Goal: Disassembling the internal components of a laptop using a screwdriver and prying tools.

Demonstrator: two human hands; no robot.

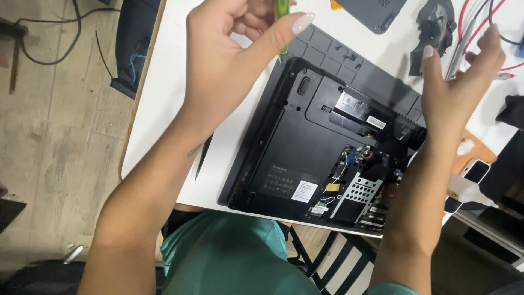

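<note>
A black laptop [305,147] lies bottom up on the white table [169,104], its cover off so that a circuit board, wires and a perforated metal bracket [357,194] show. My left hand [226,60] is raised above the laptop's far left corner, fingers curled around a green-handled tool [282,16] that is mostly hidden. My right hand [456,93] hovers over the laptop's right edge, fingers spread, holding nothing.
A grey work mat [349,57] lies under the laptop's far side. A dark device [376,11], a black plastic part [434,30] and red wires [475,24] sit at the back right. A phone [475,172] and white charger [464,188] lie at right. A slim black tool [203,158] rests left of the laptop.
</note>
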